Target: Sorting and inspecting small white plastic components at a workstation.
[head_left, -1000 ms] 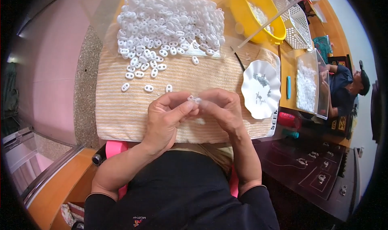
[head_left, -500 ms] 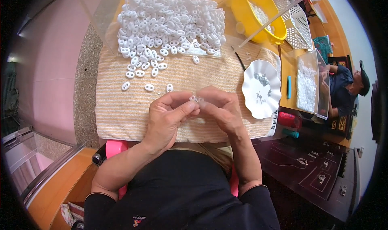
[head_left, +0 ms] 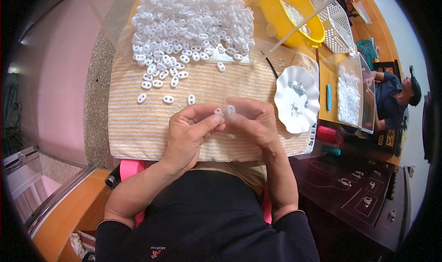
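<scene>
My left hand pinches a small white plastic piece with holes between thumb and forefinger. Close beside it, my right hand grips a small whitish plastic piece, with a narrow gap between the two. Fingertips hide part of each piece. Just beyond my hands, several white oval two-hole pieces lie loose on the striped towel. Farther off is a big heap of the same ovals. To the right, a white wavy-edged dish holds small dark grey bits, too small to name.
A black thin stick lies beside the dish. At the far right stand a yellow basin with white pieces, a white perforated basket and a clear box of white pieces. Another person sits beyond that box.
My right hand has drawn slightly away from my left, and its piece now shows apart from the left one. The whole view has shifted a little.
</scene>
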The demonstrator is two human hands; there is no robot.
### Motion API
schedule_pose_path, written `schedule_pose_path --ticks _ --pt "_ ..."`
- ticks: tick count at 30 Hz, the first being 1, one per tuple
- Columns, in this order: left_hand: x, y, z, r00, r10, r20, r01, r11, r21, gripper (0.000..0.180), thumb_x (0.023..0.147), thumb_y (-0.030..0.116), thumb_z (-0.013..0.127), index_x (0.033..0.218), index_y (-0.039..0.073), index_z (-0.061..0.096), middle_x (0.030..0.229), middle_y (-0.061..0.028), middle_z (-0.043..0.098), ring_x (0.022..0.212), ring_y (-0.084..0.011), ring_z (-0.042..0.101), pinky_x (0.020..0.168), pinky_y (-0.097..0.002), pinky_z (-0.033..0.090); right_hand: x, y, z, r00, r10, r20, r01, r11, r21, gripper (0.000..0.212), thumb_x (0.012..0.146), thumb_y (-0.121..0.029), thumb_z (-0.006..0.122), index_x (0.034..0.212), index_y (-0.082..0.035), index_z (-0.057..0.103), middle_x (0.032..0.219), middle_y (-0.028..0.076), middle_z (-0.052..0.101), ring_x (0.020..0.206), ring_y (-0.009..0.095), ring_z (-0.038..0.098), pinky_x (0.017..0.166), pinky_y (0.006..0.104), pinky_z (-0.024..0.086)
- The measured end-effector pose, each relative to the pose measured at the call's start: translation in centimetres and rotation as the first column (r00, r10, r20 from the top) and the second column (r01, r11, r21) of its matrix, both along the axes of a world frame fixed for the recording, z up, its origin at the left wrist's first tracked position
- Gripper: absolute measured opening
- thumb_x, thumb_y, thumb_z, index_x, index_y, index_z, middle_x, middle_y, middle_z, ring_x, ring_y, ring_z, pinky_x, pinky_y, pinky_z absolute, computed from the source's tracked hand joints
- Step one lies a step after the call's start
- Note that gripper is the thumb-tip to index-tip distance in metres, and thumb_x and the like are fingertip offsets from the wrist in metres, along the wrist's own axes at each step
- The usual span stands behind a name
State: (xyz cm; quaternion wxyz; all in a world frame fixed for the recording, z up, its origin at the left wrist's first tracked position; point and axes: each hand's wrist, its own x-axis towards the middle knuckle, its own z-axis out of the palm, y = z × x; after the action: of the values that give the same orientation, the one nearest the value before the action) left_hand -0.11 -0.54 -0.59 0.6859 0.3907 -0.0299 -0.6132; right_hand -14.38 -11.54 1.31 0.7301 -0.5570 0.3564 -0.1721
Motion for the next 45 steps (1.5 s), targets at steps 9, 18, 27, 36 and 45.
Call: schedule_pose_path --ticks 9,18,27,36,45 --pt "0.00 -0.02 -0.19 1.000 -0.011 0.008 0.010 1.000 0.021 0.017 0.086 0.003 0.067 0.103 -0.001 0.065 0.090 -0.0085 0.069 0.078 -0.0125 0.065 0.074 -0.0244 0.054 -0.20 -0.17 -0.20 1.000 0.027 0.013 -0.026 0.998 -0.052 0.028 0.088 -0.005 0.065 0.114 0.006 0.061 0.089 0.007 0.068 0.078 0.011 0.065 0.069 0.0238 0.053" --pt "0.02 -0.02 -0.17 0.999 -0.037 0.039 0.036 0.999 0.032 0.017 0.086 0.005 0.067 0.102 0.000 0.066 0.089 -0.0069 0.069 0.077 -0.0108 0.064 0.071 -0.0223 0.052 -0.06 0.02 0.10 0.999 -0.006 0.032 0.005 0.999 0.035 0.028 0.089 -0.004 0.065 0.115 0.006 0.061 0.090 0.009 0.069 0.079 0.012 0.066 0.071 0.0247 0.053" --pt "0.08 -0.01 -0.39 0.996 -0.064 0.064 0.062 0.997 0.041 0.017 0.086 0.005 0.067 0.102 0.000 0.066 0.089 -0.0067 0.069 0.076 -0.0103 0.064 0.071 -0.0222 0.052 -0.14 -0.02 -0.04 1.000 0.004 0.024 -0.004 1.000 0.026 0.029 0.088 -0.004 0.065 0.115 0.006 0.060 0.091 0.010 0.070 0.080 0.013 0.067 0.072 0.0257 0.054" --pt "0.01 -0.09 -0.30 0.997 -0.055 0.057 0.053 0.998 0.044 0.016 0.086 0.005 0.067 0.101 0.000 0.066 0.086 -0.0058 0.069 0.075 -0.0097 0.063 0.070 -0.0216 0.051 -0.15 0.01 -0.23 0.999 -0.030 0.033 0.028 0.998 0.050 0.030 0.082 -0.002 0.072 0.111 0.002 0.064 0.096 0.008 0.070 0.083 0.014 0.067 0.075 0.0266 0.055" --pt "0.00 -0.09 -0.32 0.996 -0.061 0.067 0.058 0.997 0.042 0.016 0.087 0.006 0.067 0.101 0.000 0.066 0.086 -0.0056 0.069 0.074 -0.0091 0.063 0.068 -0.0207 0.050 -0.17 0.01 -0.18 1.000 -0.022 0.019 0.022 1.000 0.012 0.031 0.082 -0.003 0.073 0.111 0.001 0.065 0.095 0.006 0.070 0.084 0.011 0.065 0.076 0.0244 0.053"
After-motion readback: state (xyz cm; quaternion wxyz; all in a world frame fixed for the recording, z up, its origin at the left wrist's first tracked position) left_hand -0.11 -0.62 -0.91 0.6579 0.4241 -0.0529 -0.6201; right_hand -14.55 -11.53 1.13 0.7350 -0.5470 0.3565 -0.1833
